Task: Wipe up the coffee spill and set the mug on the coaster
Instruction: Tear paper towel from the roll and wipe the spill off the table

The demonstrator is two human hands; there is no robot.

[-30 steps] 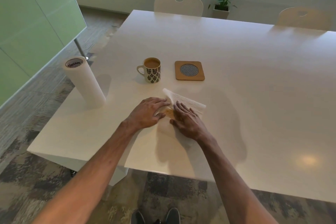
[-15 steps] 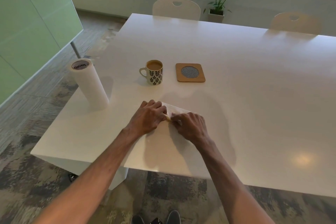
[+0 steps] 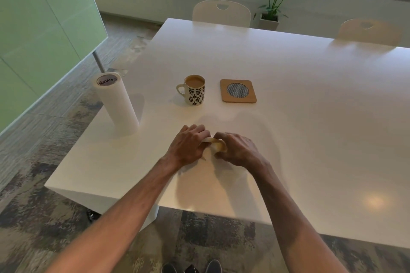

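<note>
Together, left hand [image 3: 188, 146] and right hand [image 3: 237, 151] grip one towel [image 3: 215, 142], near one mug [image 3: 195, 93], one coaster [image 3: 238, 91].

Both hands [image 3: 188, 147] [image 3: 238, 149] gripping stained paper towel [image 3: 216, 143], mug [image 3: 195, 90] beside coaster [image 3: 238, 91]

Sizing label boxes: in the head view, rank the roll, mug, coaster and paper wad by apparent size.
1. roll
2. mug and coaster: they look alike, so not ranked
3. wad: smallest, though mostly covered
</note>
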